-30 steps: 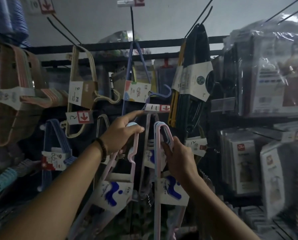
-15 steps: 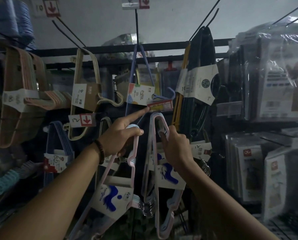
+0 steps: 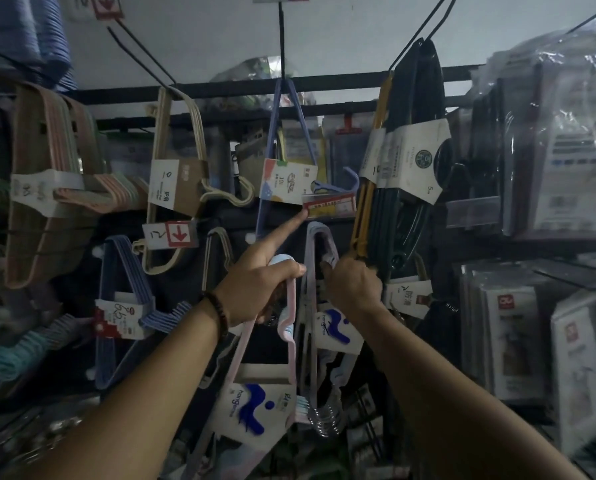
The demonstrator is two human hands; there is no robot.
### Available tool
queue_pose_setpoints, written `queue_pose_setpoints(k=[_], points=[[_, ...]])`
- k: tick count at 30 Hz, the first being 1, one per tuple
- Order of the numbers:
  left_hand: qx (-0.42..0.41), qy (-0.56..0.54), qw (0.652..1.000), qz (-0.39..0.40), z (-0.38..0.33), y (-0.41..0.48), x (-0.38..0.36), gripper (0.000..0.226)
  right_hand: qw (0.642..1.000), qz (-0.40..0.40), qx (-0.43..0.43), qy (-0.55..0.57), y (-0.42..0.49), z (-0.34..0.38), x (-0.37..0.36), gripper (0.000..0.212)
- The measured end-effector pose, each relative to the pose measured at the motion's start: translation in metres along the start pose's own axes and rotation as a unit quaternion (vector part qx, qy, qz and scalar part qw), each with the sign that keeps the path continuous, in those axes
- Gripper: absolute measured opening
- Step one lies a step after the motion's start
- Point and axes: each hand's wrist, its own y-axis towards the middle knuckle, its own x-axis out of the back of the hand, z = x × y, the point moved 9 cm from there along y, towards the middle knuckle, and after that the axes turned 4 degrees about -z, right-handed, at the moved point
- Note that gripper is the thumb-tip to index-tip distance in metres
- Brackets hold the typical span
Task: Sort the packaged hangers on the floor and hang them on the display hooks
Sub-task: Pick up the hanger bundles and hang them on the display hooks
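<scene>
Left hand (image 3: 258,285): curled round the top of a pink pack (image 3: 255,400), index finger (image 3: 286,230) straight, tip at the lower left corner of the price tag (image 3: 329,205). Right hand (image 3: 353,287): clamped on the upper end of a second pack (image 3: 334,327). Hands apart, level, side by side. Both packs hang below the hands, long axis near vertical. The tag lies above and between the hands. The second pack's top loop sits just under it, so the right hand is judged nearer. Hook behind the tag: not discernible.
</scene>
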Motion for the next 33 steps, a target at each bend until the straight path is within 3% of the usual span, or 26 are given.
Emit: queue_pose_setpoints(k=[2,4,7,9,11,15,19,23,26,30,33], points=[[-0.001,-0.022,1.0,-0.017,0.003,-0.002,-0.004,0.071,1.0,0.014,-0.012,0.002,-0.006,-0.002,0.007,0.06],[0.006,-0.06,0.997,-0.04,0.009,-0.003,-0.005,0.072,0.995,-0.021,0.001,0.099,-0.024,0.003,0.032,0.051],[0.015,-0.112,0.993,-0.043,0.017,-0.001,-0.01,0.073,0.935,-0.061,0.141,0.318,-0.076,0.029,0.077,0.035],[0.022,-0.15,0.987,-0.055,0.022,-0.001,-0.013,0.074,0.895,0.009,0.233,0.38,-0.11,0.045,0.088,0.033],[0.029,-0.174,0.981,-0.076,0.026,-0.001,-0.018,0.075,0.879,0.1,0.267,0.382,-0.134,0.053,0.083,0.033],[0.058,-0.2,0.97,-0.124,0.04,-0.003,-0.021,0.069,0.921,0.105,0.252,0.279,-0.148,0.045,0.074,0.06],[0.084,-0.199,0.965,-0.146,0.049,-0.006,-0.025,0.055,0.92,0.143,0.251,0.265,-0.152,0.04,0.065,0.069],[0.088,-0.112,0.976,-0.165,0.038,-0.001,-0.027,0.031,0.942,0.103,0.226,0.224,-0.142,0.037,0.064,0.062],[0.087,-0.039,0.986,-0.134,0.029,0.008,-0.025,0.026,0.958,0.072,0.193,0.198,-0.125,0.025,0.071,0.053],[0.046,0.009,0.988,-0.15,0.014,0.01,-0.011,0.014,0.964,0.065,0.19,0.173,-0.115,0.018,0.07,0.052],[0.028,0.036,0.986,-0.161,0.007,0.013,-0.004,0.023,0.966,0.054,0.19,0.168,-0.102,0.018,0.07,0.047]])
